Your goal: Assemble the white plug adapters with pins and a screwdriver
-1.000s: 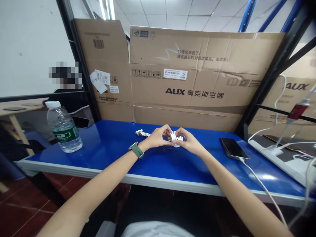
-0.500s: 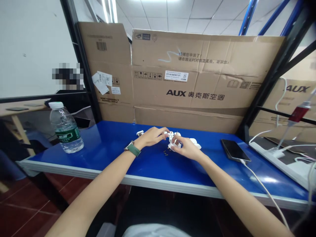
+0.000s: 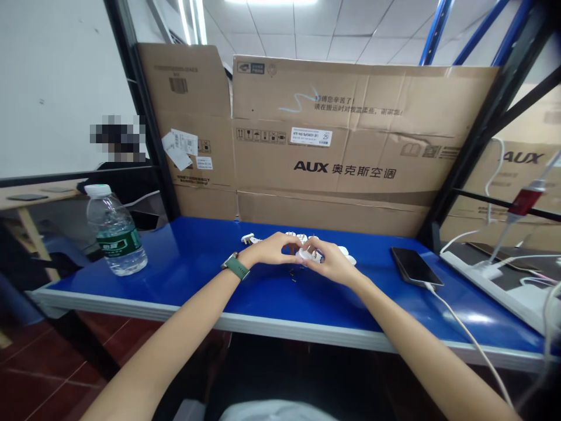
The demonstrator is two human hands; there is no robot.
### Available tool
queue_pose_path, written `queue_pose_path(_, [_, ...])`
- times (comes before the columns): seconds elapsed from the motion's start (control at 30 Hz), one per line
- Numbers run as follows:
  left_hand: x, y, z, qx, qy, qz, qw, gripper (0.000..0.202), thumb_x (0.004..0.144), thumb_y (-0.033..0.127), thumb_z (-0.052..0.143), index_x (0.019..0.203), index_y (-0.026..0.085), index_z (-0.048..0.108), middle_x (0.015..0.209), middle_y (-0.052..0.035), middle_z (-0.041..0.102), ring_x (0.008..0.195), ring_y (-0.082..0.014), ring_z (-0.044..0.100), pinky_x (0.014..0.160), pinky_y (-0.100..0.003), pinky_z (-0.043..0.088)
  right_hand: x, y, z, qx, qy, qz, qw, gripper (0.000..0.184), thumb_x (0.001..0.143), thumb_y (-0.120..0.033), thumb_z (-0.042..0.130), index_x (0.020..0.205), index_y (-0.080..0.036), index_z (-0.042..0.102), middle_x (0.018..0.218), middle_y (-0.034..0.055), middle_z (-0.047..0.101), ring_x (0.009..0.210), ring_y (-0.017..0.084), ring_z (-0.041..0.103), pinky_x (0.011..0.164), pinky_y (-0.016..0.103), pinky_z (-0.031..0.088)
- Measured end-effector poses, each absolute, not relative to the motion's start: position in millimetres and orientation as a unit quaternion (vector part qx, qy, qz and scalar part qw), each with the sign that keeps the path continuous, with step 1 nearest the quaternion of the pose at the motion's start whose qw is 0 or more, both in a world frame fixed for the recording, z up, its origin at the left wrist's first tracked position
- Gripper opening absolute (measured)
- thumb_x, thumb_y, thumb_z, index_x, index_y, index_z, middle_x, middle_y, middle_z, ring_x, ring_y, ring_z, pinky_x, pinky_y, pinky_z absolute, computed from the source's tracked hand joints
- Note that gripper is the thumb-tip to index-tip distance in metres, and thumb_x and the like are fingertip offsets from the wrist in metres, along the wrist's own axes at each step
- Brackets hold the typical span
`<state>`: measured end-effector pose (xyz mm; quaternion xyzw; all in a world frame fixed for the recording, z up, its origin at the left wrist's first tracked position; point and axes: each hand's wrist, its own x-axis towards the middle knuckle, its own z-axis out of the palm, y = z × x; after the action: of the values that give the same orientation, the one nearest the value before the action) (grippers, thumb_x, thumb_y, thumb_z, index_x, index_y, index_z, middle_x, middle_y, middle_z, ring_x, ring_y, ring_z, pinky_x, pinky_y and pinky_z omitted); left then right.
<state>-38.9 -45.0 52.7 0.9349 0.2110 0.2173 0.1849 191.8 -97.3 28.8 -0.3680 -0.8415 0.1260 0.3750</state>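
Note:
A white plastic plug part (image 3: 305, 255) is held just above the blue tabletop, between both hands. My right hand (image 3: 332, 263) is closed on its right side, thumb below and fingers curled over. On the left edge, the thumb and fingertips of my left hand (image 3: 275, 248) pinch the same piece. Behind the hands sit several white plug pieces (image 3: 301, 238) with metal pins. A few small brass-coloured bits (image 3: 293, 275) lie in front of them. To the left is another white plug piece (image 3: 248, 238), and white rounded pieces (image 3: 348, 255) show behind my right hand.
A water bottle (image 3: 116, 231) stands at the left of the blue table (image 3: 184, 263). At the right lie a phone (image 3: 416, 266) on a charging cable and a white power strip (image 3: 491, 286). Cardboard (image 3: 333, 204) walls off the back. A person (image 3: 118, 158) sits beyond, at left.
My left hand has moved right and closed its fingertips on the white plug part in my right hand. The plug part has shifted slightly and the view has moved a little.

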Motion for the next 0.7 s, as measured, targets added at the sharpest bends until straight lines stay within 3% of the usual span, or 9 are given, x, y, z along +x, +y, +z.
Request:
queue_pose_path(0.13, [-39.5, -41.8, 52.5, 0.915, 0.239, 0.236, 0.224, 0.042, 0.076, 0.048, 0.082, 0.106, 0.018, 0.074, 0.097, -0.0038, 0.075, 0.089, -0.0204, 0.067, 0.082, -0.029, 0.047, 193.2, -96.4, 30.0, -0.375, -0.826, 0.150, 0.394, 0.024, 0.087, -0.037, 0.070, 0.106, -0.024, 0.062, 0.097, 0.0017, 0.073, 0.085, 0.019, 0.066, 0.077, 0.028, 0.046])
queue_pose_path(0.23, [-38.9, -41.4, 53.6, 0.902, 0.250, 0.240, 0.258, 0.040, 0.076, 0.048, 0.082, 0.101, 0.016, 0.076, 0.093, -0.0039, 0.074, 0.086, -0.0197, 0.066, 0.079, -0.028, 0.047, 195.0, -94.4, 30.5, -0.381, -0.817, 0.176, 0.396, 0.028, 0.084, -0.038, 0.074, 0.105, -0.024, 0.063, 0.097, 0.0013, 0.075, 0.088, 0.020, 0.068, 0.078, 0.029, 0.047])
queue_pose_path(0.37, [-40.6, -42.0, 56.5, 0.896, 0.236, 0.240, 0.290, 0.041, 0.080, 0.047, 0.078, 0.107, 0.017, 0.073, 0.100, -0.0052, 0.074, 0.089, -0.0194, 0.067, 0.081, -0.028, 0.049, 197.3, -93.0, 32.7, -0.402, -0.789, 0.193, 0.422, 0.035, 0.083, -0.040, 0.075, 0.112, -0.025, 0.063, 0.099, 0.0022, 0.076, 0.087, 0.021, 0.069, 0.076, 0.029, 0.049])
queue_pose_path(0.5, [-47.8, -39.0, 58.0, 0.907, 0.263, 0.214, 0.248, 0.040, 0.078, 0.041, 0.078, 0.110, 0.019, 0.071, 0.107, -0.0051, 0.074, 0.095, -0.0202, 0.068, 0.087, -0.029, 0.049, 208.0, -93.7, 42.3, -0.414, -0.793, 0.128, 0.428, 0.043, 0.092, -0.041, 0.065, 0.131, -0.024, 0.061, 0.104, 0.0059, 0.074, 0.087, 0.021, 0.067, 0.077, 0.031, 0.050])
queue_pose_path(0.6, [-55.3, -34.5, 57.4, 0.918, 0.302, 0.183, 0.182, 0.037, 0.078, 0.036, 0.075, 0.111, 0.020, 0.070, 0.108, -0.0039, 0.074, 0.094, -0.0200, 0.067, 0.085, -0.028, 0.047, 224.2, -94.4, 53.3, -0.382, -0.842, 0.073, 0.373, 0.042, 0.096, -0.036, 0.059, 0.136, -0.025, 0.061, 0.112, 0.0077, 0.072, 0.096, 0.023, 0.065, 0.086, 0.034, 0.049])
queue_pose_path(0.7, [-62.5, -30.7, 56.7, 0.922, 0.337, 0.163, 0.102, 0.034, 0.080, 0.035, 0.070, 0.112, 0.024, 0.068, 0.107, -0.0013, 0.074, 0.096, -0.0204, 0.067, 0.087, -0.028, 0.043, 240.7, -94.8, 61.4, -0.348, -0.899, 0.109, 0.244, 0.030, 0.093, -0.036, 0.063, 0.120, -0.025, 0.070, 0.107, 0.0051, 0.074, 0.092, 0.021, 0.066, 0.084, 0.032, 0.049])
